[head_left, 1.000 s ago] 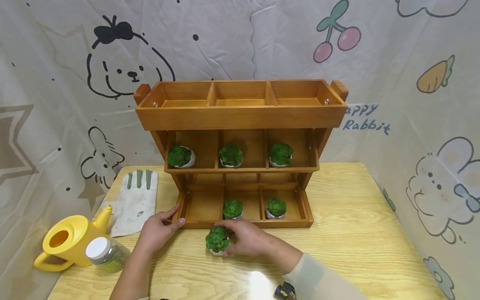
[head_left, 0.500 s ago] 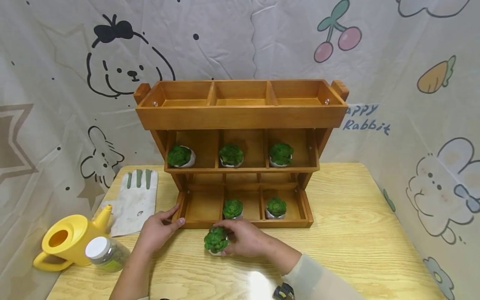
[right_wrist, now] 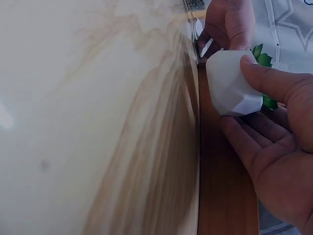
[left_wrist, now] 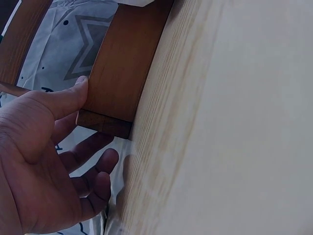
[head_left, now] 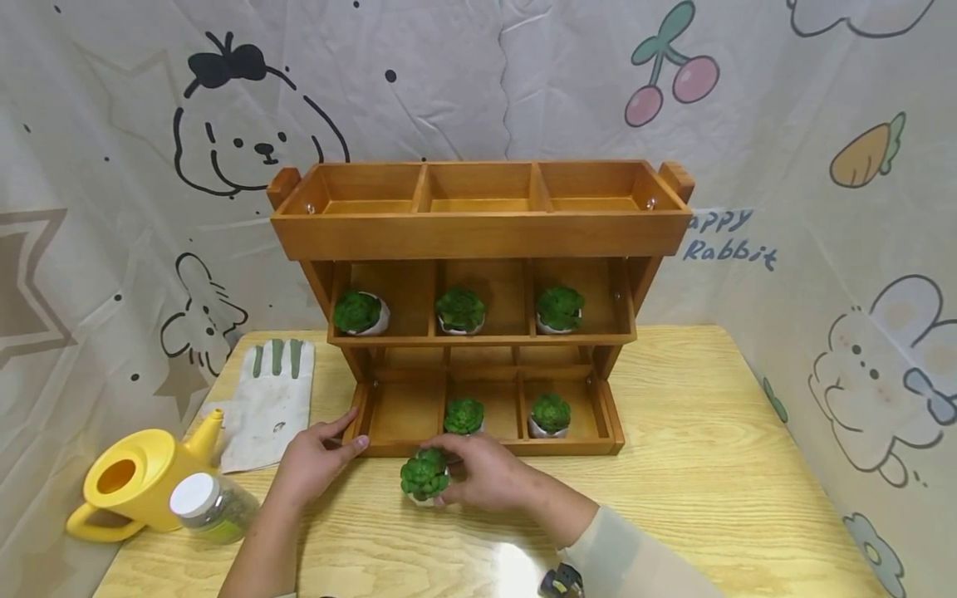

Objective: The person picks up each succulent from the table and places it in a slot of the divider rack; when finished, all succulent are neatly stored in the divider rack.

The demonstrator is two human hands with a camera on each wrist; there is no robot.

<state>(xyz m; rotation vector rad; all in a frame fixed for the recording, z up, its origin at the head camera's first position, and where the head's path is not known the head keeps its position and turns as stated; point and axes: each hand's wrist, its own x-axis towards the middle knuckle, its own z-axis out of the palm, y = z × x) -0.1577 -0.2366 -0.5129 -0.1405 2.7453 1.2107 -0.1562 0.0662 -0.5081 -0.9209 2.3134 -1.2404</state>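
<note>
In the head view my right hand (head_left: 489, 475) grips a small potted succulent (head_left: 424, 473) in front of the lowest tier of a wooden plant shelf (head_left: 480, 237). Its faceted white pot (right_wrist: 230, 84) sits between thumb and fingers in the right wrist view, green leaves showing behind. My left hand (head_left: 317, 461) pinches the shelf's lower left corner (left_wrist: 105, 123), the thumb on its front board and the other fingers loosely bent. A succulent (head_left: 465, 414) stands in the bottom middle compartment and another (head_left: 551, 413) in the bottom right one. The bottom left compartment (head_left: 406, 411) holds nothing.
Three potted succulents, one of them at the left (head_left: 359, 312), line the middle tier. The top tier (head_left: 478, 184) has bare compartments. Left on the table are a yellow watering can (head_left: 142, 477), a white-lidded jar (head_left: 213, 505) and a white glove (head_left: 271, 407).
The right hand has shifted slightly left with the succulent, toward the front of the bottom left compartment. My left hand has stayed at the shelf corner.
</note>
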